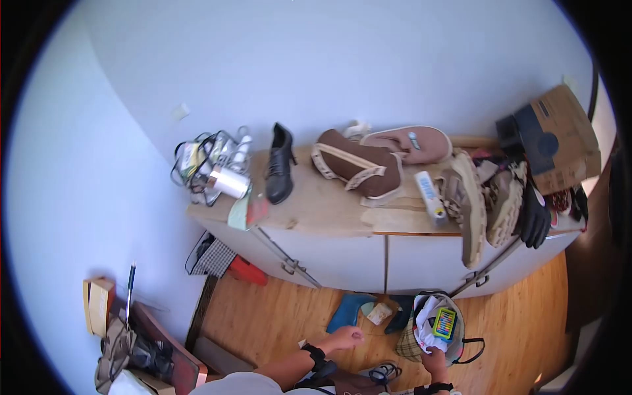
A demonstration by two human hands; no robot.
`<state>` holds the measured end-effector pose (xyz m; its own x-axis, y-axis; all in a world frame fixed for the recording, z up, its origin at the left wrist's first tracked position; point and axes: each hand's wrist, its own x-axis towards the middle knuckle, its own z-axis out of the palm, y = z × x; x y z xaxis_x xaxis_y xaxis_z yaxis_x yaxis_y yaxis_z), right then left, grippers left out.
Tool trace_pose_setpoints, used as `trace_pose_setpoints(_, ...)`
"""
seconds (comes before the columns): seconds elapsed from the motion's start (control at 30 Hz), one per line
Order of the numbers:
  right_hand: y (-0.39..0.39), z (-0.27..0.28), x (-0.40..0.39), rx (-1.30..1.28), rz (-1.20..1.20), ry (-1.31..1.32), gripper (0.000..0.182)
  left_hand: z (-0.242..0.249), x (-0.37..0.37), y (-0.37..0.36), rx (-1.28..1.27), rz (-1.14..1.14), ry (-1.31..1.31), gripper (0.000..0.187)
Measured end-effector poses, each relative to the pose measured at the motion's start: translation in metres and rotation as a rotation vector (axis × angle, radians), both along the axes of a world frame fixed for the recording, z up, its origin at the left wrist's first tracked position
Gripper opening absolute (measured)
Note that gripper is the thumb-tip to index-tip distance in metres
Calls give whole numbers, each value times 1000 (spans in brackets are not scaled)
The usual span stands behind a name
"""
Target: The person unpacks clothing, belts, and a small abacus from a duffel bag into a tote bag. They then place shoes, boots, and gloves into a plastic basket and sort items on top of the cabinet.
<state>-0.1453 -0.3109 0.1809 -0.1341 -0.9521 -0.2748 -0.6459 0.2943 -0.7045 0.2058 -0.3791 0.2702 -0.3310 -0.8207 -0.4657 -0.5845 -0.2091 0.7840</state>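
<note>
A plaid tote bag [409, 345] with black handles stands on the floor. White paper or plastic [426, 319] and a green-and-yellow pack of colourful sticks [445, 324] show in its opening. My right hand [434, 361] is closed at the bag's near rim, beside the white material; its fingertips are partly hidden. My left hand [347, 337] hovers left of the bag, its fingers curled with nothing visible in them. Beyond it lie a blue boot-like item [349, 312] and a small pale packet [378, 314].
A long cabinet [329, 253] stands against the wall. On it are a black heeled shoe [280, 168], brown slippers [355, 164], beige shoes [469, 207], a toothpaste-like box [430, 197], a black glove [534, 220] and a cardboard box [559, 141]. A sneaker [385, 372] is near my feet.
</note>
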Motion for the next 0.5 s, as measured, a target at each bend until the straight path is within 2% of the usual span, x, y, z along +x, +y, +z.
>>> trace_pose_setpoints(0.1, -12, -1, 24, 28, 74, 30, 34, 10, 48, 20, -83, 83, -31, 30)
trace_pose_setpoints(0.23, -30, 10, 81, -10, 319, 123, 34, 21, 135, 54, -109, 194, -82, 31)
trace_pose_setpoints(0.27, -38, 14, 101, 72, 323, 122, 36, 22, 162, 63, -184, 174, -77, 31)
trace_pose_setpoints(0.3, -54, 19, 124, 152, 332, 130, 38, 29, 187, 74, -233, 226, -80, 30)
trace_pose_setpoints(0.33, -59, 24, 150, 176, 281, -3, 35, 36, 212, 87, -275, 280, -86, 29)
trace_pose_setpoints(0.37, -65, 32, 183, 179, 383, 23, 35, 45, 239, 99, -311, 346, -97, 27)
trace_pose_setpoints(0.4, -70, 40, 216, 172, 433, -102, 30, 54, 266, 112, -341, 407, -112, 26)
trace_pose_setpoints(0.43, -71, 49, 251, 176, 472, -228, 24, 68, 294, 128, -316, 525, -42, 25)
trace_pose_setpoints(0.5, -69, 63, 326, 245, 588, -240, 24, 91, 349, 159, -215, 777, 115, 23)
